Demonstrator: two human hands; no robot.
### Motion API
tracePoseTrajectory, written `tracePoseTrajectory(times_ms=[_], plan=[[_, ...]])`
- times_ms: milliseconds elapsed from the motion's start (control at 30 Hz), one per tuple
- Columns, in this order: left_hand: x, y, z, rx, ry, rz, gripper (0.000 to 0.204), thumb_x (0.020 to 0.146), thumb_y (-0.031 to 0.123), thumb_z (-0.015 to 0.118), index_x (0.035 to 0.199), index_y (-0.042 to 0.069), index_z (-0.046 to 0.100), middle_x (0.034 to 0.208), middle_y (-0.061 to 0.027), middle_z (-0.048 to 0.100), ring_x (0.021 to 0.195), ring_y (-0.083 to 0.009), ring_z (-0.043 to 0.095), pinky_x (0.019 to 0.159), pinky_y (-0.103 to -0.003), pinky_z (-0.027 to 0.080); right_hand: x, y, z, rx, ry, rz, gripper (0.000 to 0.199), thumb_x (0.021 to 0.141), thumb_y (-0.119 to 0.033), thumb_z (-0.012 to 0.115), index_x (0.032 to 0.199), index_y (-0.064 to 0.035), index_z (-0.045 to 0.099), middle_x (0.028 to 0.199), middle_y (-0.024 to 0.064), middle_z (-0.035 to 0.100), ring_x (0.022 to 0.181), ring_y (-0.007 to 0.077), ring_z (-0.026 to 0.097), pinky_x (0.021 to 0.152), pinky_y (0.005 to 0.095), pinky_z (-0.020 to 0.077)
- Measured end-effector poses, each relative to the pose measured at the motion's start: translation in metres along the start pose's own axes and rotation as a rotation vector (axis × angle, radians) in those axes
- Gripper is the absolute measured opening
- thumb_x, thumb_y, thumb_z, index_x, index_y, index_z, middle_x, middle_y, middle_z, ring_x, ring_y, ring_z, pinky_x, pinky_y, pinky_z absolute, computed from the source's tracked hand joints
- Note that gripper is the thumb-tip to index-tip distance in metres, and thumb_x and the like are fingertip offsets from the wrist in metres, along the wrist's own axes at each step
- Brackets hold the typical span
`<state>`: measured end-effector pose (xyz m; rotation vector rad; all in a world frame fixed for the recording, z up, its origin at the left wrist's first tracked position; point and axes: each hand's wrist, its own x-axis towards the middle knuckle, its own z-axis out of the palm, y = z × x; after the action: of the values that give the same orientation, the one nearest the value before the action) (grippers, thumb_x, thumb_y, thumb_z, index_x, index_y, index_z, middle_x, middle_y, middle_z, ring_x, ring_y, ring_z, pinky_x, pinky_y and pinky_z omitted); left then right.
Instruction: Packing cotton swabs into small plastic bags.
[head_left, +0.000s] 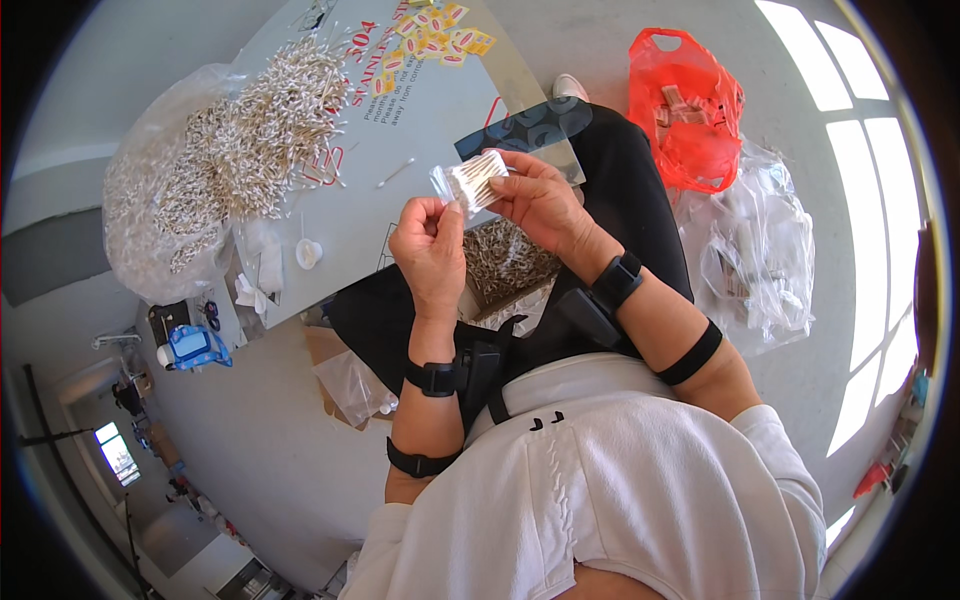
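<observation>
Both hands meet over the table's near edge at a small clear plastic bag [449,186] with a flat bundle of cotton swabs [484,180]. My left hand [432,245] is closed, pinching the bag's lower edge between thumb and fingers. From the other side, my right hand [545,203] grips the bundle, thumb on top and fingers behind. Whether the swabs lie wholly inside the bag I cannot tell. Below the hands, a carton [508,262] full of cotton swabs sits by my lap. A single loose swab [396,173] lies on the table just beyond my left hand.
A large heap of cotton swabs [250,135] spills from a clear bag on the table [385,225]. Yellow-and-white labels [435,38] lie at the far edge. A small white round dish [308,253] is at left. On the floor at right are a red plastic bag [690,110] and clear bags [755,260].
</observation>
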<state>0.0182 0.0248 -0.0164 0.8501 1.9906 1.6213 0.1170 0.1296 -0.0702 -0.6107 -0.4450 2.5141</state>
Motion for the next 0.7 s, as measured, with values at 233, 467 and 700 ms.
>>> tracePoseTrajectory(times_ms=[233,467,700], plan=[[0.003,-0.001,-0.006,-0.123,-0.031,-0.12,0.008,0.079,-0.002,0.059,0.086,0.0,0.055,0.073,-0.0009,0.056,0.061,-0.0057,0.051,0.052,-0.019,0.041,-0.002,-0.002,0.004,-0.098,-0.007,-0.097,0.032,0.082,0.0,0.062,0.114,0.0014,0.055,0.102,0.0068,0.063,0.094,0.0151,0.061,0.083,0.0287,0.0494],[0.008,0.009,-0.006,-0.363,-0.103,-0.088,0.037,0.076,-0.005,0.063,0.112,-0.002,0.056,0.101,-0.0091,0.06,0.086,-0.0142,0.058,0.071,-0.026,0.05,-0.024,-0.017,0.034,-0.755,-0.061,-0.515,0.032,0.074,0.001,0.071,0.104,-0.0011,0.061,0.094,0.0009,0.059,0.086,0.0077,0.055,0.078,0.0223,0.0446],[0.015,0.012,-0.015,-0.071,-0.228,0.158,0.041,0.067,-0.007,0.072,0.106,0.001,0.06,0.104,-0.0065,0.061,0.095,-0.0162,0.059,0.082,-0.028,0.048,-0.031,-0.02,0.043,-0.946,-0.18,-0.722,0.036,0.066,0.005,0.071,0.1,-0.0019,0.062,0.097,0.0038,0.059,0.088,0.013,0.056,0.078,0.0245,0.0449]])
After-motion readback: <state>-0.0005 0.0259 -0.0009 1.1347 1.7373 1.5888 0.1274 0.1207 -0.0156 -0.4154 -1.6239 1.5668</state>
